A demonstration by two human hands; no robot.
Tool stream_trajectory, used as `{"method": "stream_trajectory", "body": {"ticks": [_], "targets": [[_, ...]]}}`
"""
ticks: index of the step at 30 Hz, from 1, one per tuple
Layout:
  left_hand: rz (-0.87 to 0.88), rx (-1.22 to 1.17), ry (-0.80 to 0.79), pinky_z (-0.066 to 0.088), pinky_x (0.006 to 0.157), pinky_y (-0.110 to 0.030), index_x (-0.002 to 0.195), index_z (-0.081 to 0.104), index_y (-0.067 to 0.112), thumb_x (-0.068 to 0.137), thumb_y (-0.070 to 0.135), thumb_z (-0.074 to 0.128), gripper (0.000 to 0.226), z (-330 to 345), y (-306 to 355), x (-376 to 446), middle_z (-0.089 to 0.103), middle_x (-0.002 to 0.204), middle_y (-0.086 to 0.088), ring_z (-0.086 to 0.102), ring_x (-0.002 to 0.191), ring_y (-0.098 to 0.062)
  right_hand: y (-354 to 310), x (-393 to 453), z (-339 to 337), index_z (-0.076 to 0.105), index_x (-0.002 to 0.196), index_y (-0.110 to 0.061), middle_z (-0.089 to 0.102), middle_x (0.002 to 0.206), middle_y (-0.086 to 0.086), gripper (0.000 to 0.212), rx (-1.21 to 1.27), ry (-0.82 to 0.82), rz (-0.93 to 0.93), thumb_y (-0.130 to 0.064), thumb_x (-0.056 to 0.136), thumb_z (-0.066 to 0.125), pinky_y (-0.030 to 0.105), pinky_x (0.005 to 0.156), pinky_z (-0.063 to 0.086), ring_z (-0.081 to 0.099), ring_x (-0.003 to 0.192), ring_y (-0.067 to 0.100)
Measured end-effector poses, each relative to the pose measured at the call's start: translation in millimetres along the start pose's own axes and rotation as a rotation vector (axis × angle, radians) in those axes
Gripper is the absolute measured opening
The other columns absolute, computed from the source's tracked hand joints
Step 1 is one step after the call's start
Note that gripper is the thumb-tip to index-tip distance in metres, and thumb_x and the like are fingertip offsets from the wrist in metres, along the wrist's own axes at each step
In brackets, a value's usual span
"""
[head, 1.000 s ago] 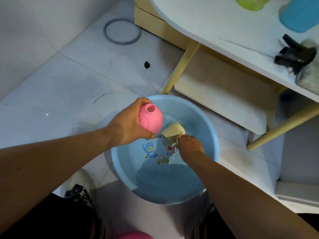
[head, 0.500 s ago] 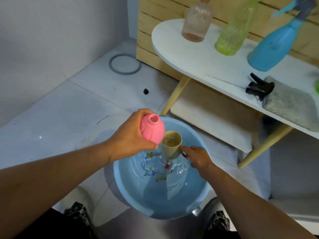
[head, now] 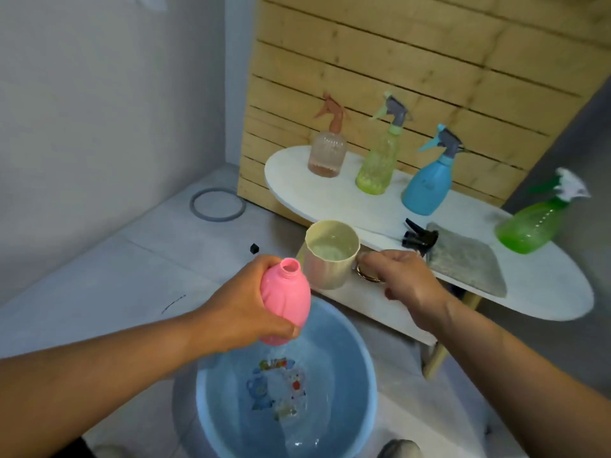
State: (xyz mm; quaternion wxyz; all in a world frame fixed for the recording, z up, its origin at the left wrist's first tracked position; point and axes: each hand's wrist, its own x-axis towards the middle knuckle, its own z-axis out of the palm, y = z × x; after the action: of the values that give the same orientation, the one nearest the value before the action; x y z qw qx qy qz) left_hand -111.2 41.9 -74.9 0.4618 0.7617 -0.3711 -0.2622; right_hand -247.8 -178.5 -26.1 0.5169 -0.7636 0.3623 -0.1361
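Cup (head: 330, 256), cream and part-filled with water, has risen above the blue basin (head: 372, 375), its handle gripped by my right hand (head: 403, 282); my left hand (head: 241, 309) clasps the uncapped pink bottle (head: 286, 305) just beside it.

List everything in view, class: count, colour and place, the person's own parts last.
basin: one, blue, on the floor
table: one, white, beyond the basin
panel: one, pale wood, behind the table
spray bottles: four, clear pink, yellow-green, blue, green, on the table
cloth: one, grey, on the table
spray head: one, black, beside the cloth
ring: one, grey, on the floor
bottle: one, pink, uncapped, held over the basin
cup: one, cream, held beside the bottle
left grip: one, bare, round the bottle
right grip: one, bare, on the cup's handle
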Motion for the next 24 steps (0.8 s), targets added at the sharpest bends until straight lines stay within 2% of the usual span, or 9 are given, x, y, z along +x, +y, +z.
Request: {"method": "stream_trajectory", "body": {"ticks": [3, 8, 13, 18, 21, 24], "targets": [[0.025, 0.027, -0.008, 0.055, 0.066, -0.017, 0.127, 0.042, 0.043, 0.057, 0.023, 0.098, 0.092, -10.9, 18.7, 5.6, 0.054, 0.118, 0.018, 0.058, 0.103, -0.006, -25.4, -5.7, -13.8, 0.054, 0.075, -0.019, 0.039, 0.071, 0.004, 0.029, 0.003, 0.035, -0.077, -0.040, 0.080, 0.074, 0.031, 0.056, 0.025, 0.031, 0.069, 0.019], [0.038, 0.015, 0.023, 0.054, 0.068, -0.018, 0.129, 0.045, 0.039, 0.059, 0.024, 0.097, 0.089, -20.8, 30.3, 20.8, 0.057, 0.118, 0.015, 0.060, 0.103, -0.008, -51.2, -8.1, -24.0, 0.047, 0.060, -0.018, 0.035, 0.054, -0.002, 0.040, -0.022, 0.123, -0.156, -0.033, 0.085, 0.075, 0.029, 0.053, 0.025, 0.029, 0.052, 0.012], [0.054, 0.019, 0.059, 0.058, 0.072, -0.023, 0.129, 0.047, 0.037, 0.057, 0.023, 0.098, 0.089, -18.4, 28.8, 35.9, 0.058, 0.117, 0.013, 0.060, 0.102, -0.008, -56.8, -1.0, -23.2, 0.046, 0.058, -0.017, 0.036, 0.053, -0.004, 0.042, -0.027, 0.137, -0.173, -0.034, 0.083, 0.076, 0.029, 0.057, 0.028, 0.031, 0.054, 0.012], [0.024, 0.025, 0.057, 0.056, 0.064, -0.019, 0.124, 0.044, 0.043, 0.053, 0.024, 0.099, 0.092, -7.6, 13.8, 35.1, 0.054, 0.117, 0.018, 0.059, 0.103, -0.008, -52.5, 4.4, -23.6, 0.054, 0.070, 0.001, 0.052, 0.067, 0.006, 0.057, -0.070, 0.127, -0.200, -0.051, 0.071, 0.077, 0.035, 0.062, 0.033, 0.042, 0.066, 0.017], [-0.007, 0.016, 0.016, 0.058, 0.065, -0.021, 0.121, 0.044, 0.046, 0.053, 0.027, 0.099, 0.089, -2.9, 4.0, 31.4, 0.056, 0.116, 0.018, 0.060, 0.103, -0.010, -49.8, 5.8, -21.9, 0.054, 0.069, 0.000, 0.042, 0.057, -0.002, 0.050, -0.119, 0.150, -0.219, -0.043, 0.080, 0.078, 0.033, 0.057, 0.030, 0.035, 0.059, 0.015], [-0.020, 0.007, 0.006, 0.061, 0.069, -0.025, 0.121, 0.045, 0.045, 0.052, 0.028, 0.099, 0.090, -5.7, 0.6, 32.4, 0.058, 0.115, 0.018, 0.062, 0.102, -0.010, -50.2, 6.0, -17.9, 0.053, 0.064, -0.006, 0.038, 0.051, -0.007, 0.047, -0.158, 0.152, -0.239, -0.042, 0.082, 0.078, 0.031, 0.052, 0.028, 0.031, 0.052, 0.012]]}}
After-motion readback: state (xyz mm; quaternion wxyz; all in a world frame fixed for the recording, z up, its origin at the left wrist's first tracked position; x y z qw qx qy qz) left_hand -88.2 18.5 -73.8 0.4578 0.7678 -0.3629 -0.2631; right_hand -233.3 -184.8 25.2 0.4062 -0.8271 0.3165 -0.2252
